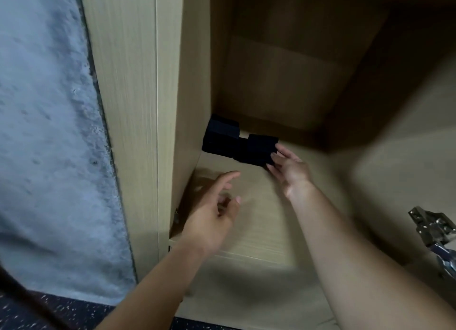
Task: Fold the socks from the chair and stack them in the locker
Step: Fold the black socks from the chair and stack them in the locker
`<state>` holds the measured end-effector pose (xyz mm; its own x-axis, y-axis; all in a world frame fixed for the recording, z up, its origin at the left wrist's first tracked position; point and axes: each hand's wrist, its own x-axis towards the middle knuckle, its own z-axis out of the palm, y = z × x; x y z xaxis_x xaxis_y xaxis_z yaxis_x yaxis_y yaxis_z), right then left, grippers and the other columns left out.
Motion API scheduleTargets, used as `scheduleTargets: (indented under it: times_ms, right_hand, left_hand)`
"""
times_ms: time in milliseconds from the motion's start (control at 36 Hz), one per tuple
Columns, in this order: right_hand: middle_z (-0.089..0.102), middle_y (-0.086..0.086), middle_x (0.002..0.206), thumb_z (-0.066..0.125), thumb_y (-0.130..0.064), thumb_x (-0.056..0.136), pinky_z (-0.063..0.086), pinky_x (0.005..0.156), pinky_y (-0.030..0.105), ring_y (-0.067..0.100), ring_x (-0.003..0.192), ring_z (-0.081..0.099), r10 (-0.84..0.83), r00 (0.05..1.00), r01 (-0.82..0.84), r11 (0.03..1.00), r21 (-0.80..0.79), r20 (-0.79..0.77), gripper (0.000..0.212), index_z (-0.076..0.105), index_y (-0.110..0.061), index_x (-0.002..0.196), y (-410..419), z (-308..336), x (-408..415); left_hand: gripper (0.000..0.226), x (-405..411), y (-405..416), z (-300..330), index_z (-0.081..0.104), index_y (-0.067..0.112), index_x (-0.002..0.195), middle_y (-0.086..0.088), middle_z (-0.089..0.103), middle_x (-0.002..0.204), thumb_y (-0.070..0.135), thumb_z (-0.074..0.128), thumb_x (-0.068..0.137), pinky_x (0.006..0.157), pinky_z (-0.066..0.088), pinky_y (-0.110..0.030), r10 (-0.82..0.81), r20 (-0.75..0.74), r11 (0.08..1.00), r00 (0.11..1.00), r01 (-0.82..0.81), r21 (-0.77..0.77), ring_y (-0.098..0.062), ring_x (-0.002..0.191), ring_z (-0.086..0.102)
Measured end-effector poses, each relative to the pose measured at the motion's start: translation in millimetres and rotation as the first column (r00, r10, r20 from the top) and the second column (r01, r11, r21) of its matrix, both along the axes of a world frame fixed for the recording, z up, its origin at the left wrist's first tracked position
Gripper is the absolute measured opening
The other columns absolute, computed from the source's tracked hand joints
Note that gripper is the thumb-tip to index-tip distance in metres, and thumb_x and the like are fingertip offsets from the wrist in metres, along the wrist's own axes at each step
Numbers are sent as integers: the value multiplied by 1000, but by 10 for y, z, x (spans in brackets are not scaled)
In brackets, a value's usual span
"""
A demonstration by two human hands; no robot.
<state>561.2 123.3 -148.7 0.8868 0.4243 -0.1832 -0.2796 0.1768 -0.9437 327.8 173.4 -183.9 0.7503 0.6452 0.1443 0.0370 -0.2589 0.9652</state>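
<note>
Head view, looking down into the pale wood-grain locker, door side open toward me.

Two folded dark navy socks bundles sit on the locker's light wooden shelf, at the back-left corner. The rear dark navy folded sock bundle lies against the left inner wall, at about 10 o'clock from my right hand. The nearer dark navy folded sock bundle lies just beside it, touching it on its right, slightly closer to me.

My right hand: fingers straight and relaxed, fingertips touching the right edge of the nearer bundle. Not curled round it; I cannot tell whether it presses.

My left hand: hovering above the shelf's front half, at 7 o'clock from the bundles and apart from them. Fingers loosely spread, forefinger pointing toward the back, holding nothing.

Frame blurred by motion around both hands.

At 3 o'clock, lower right edge: metal door hinge. At 9 o'clock: rough grey-blue wall. Along the bottom: dark speckled floor.
</note>
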Motion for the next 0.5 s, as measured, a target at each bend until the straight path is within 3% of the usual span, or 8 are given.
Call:
scheduleTargets:
  times_ms: [278, 389, 500]
  right_hand:
    - [67, 9, 129, 67, 4, 94, 61, 79, 26, 23, 112, 69, 61, 998, -59, 997, -59, 30, 35, 71, -15, 123, 209, -19, 132]
    - [66, 10, 129, 64, 4, 95, 61, 78, 26, 23, 111, 69, 62, 997, -58, 995, -82, 38, 34, 70, -14, 124, 254, -27, 142]
    - [66, 9, 127, 66, 3, 95, 62, 74, 25, 23, 107, 69, 62, 990, -35, 979, -200, 130, 31, 71, -14, 120, 267, -46, 168]
  left_hand:
    - [47, 15, -3, -12, 45, 64, 135, 34, 50, 122, 36, 61, 100, 86, 43, -19, 0, -6, 1000, 1000, 0, 14, 7, 103, 56]
    - [47, 13, 1, 0, 46, 61, 137, 33, 50, 122, 35, 61, 100, 89, 44, -20, -1, -7, 1000, 1000, 1, 14, 4, 105, 56]
    - [47, 11, -7, 7, 45, 62, 136, 32, 51, 121, 34, 60, 101, 89, 44, -19, 1, -16, 1000, 1000, 0, 20, 5, 104, 56]
